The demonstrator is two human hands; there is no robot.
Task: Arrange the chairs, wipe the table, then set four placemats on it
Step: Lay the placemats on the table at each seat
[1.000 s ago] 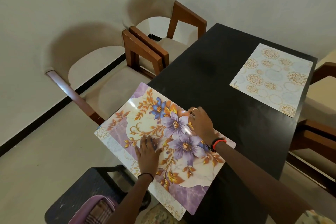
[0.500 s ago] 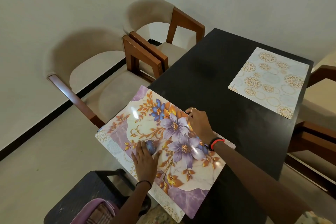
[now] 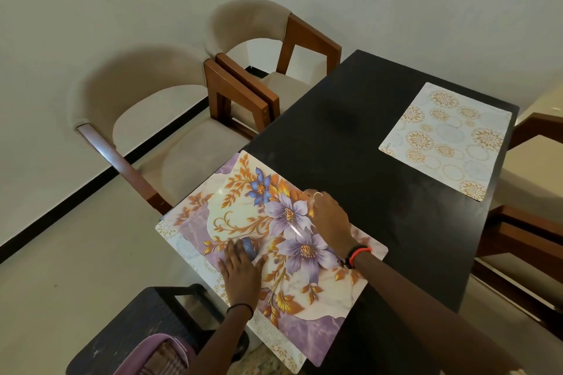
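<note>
No wording, brand or number could be read anywhere in view. A tiny dark printed mark [image 3: 387, 146] sat at the near left corner of the pale rectangular placemat with gold medallions [image 3: 447, 140], too small to make out.

Right-side chairs [image 3: 524, 222] were cropped by the frame edge, lower placemat [image 3: 190, 253] lay mostly covered by the floral placemat [image 3: 243, 222], right hand [image 3: 330, 219] hid its own fingertips, purple cloth [image 3: 152, 347] was cut off below.

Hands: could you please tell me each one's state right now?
Left hand: open, pressing flat on the purple floral placemat.
Right hand: pinching that placemat's far edge.
</note>
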